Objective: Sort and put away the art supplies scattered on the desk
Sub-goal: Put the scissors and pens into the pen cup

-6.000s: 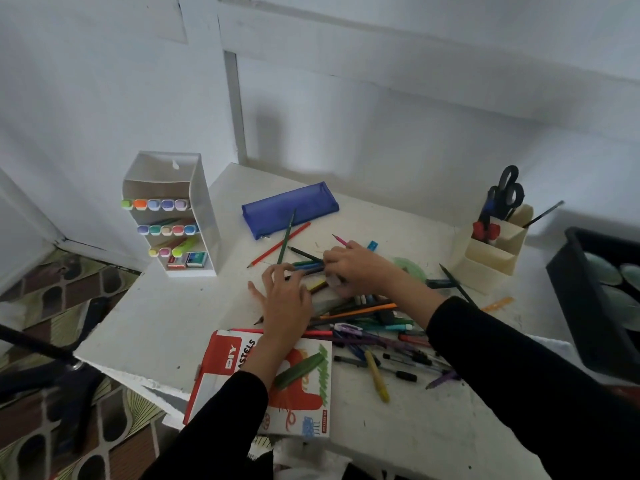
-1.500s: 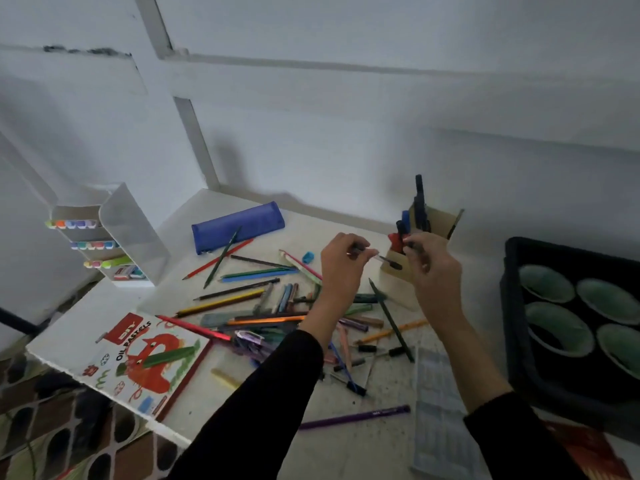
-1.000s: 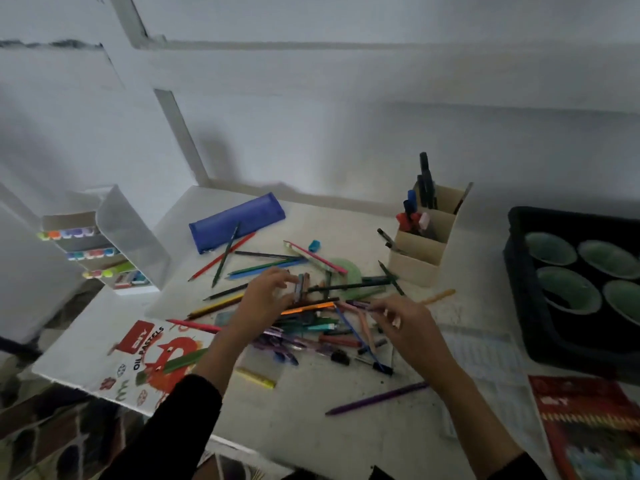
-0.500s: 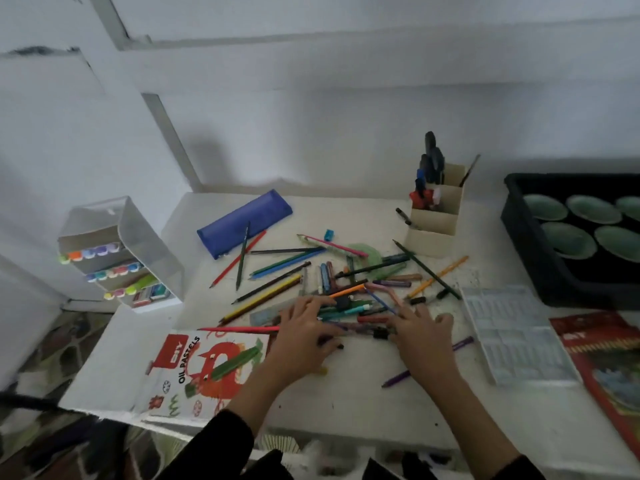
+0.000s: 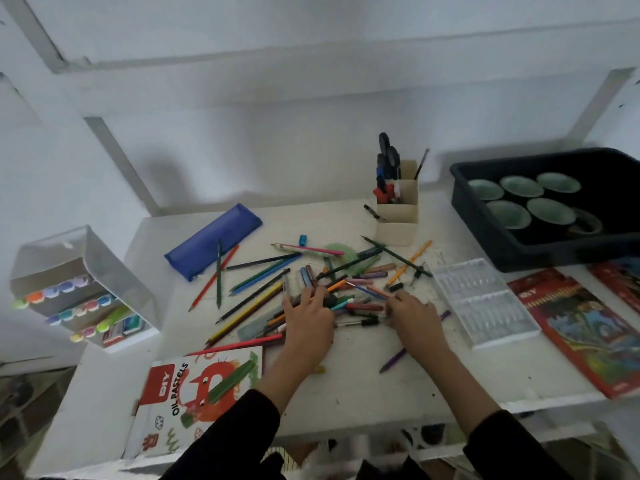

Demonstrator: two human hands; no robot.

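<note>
Spanning most of the view, white worktop [image 5: 363,386] carries everything. Black bin [image 5: 554,251] sits at the far right, green bowls [image 5: 550,211] inside. White marker rack [image 5: 114,271] stands at the left edge, rows of coloured caps facing out. Oil pastels box [image 5: 194,393] lies flat at the near left, overhanging the front edge. Red box [image 5: 581,327] lies flat at the near right, just beside a clear tray [image 5: 481,303]. Blue pouch [image 5: 213,240] lies at an angle, far left of centre. Cream holder [image 5: 396,220] stands upright at the back, scissors [image 5: 388,157] and pens sticking up from it.

Task items: pile [image 5: 332,285] of pens and pencils is scattered mid-worktop, between pouch and tray, many crossing each other. A few long pencils fan out to the left, near the pouch.

Left hand [image 5: 308,323] is palm down on the pile's near left side, fingers spread and resting on pens. Right hand [image 5: 414,317] is at the pile's near right side, fingers bent down onto the pens; cannot tell if it pinches one. Both sleeves black.

Purple pencil [image 5: 394,362] lies apart, partly under the right wrist. Small blue sharpener [image 5: 303,240] sits behind the pile.
</note>
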